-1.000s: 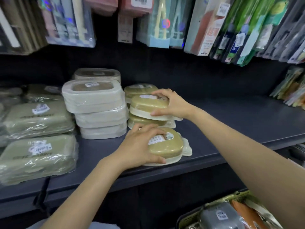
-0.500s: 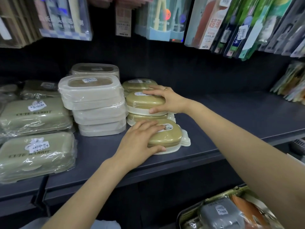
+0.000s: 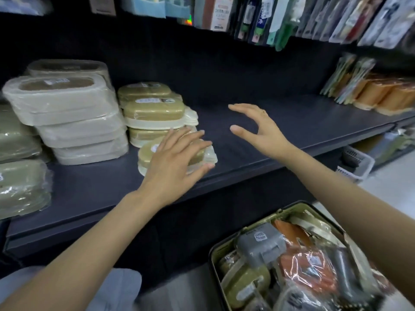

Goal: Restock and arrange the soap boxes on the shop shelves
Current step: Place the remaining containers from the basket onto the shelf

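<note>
Far left, on the dark shelf (image 3: 292, 140): wrapped pale green boxes (image 3: 20, 187), stacked, partly cut by the frame edge. Just right of them, a stack of cream rectangular boxes (image 3: 67, 122) in clear film, a second cream stack behind it.

Next right: a stack of olive-lidded soap boxes (image 3: 155, 113) with cream bases, two visible in front, another stack behind, labels on top. In front of that stack, near the shelf's front edge, a single olive soap box (image 3: 148, 153) lies flat on the shelf, wrapped in film.

Left hand (image 3: 175, 167) lies over the right half of this single box, fingers spread and fairly straight, thumb out past the box's right end. Nothing pinched; whether the palm actually presses on the lid cannot be told.

Right hand (image 3: 256, 129) hangs above bare shelf, well apart from the olive stack, fingers and thumb spread wide in a loose C, holding nothing.

Far right on the shelf: orange wrapped packs (image 3: 381, 95) beside upright slim packets. Hanging packaged goods (image 3: 280, 19) line the rail above.

Lower right, below the shelf: a green basket (image 3: 224, 245) crammed with wrapped soap boxes in grey, orange and olive. A small white crate (image 3: 357, 162) sits on the floor beyond.
</note>
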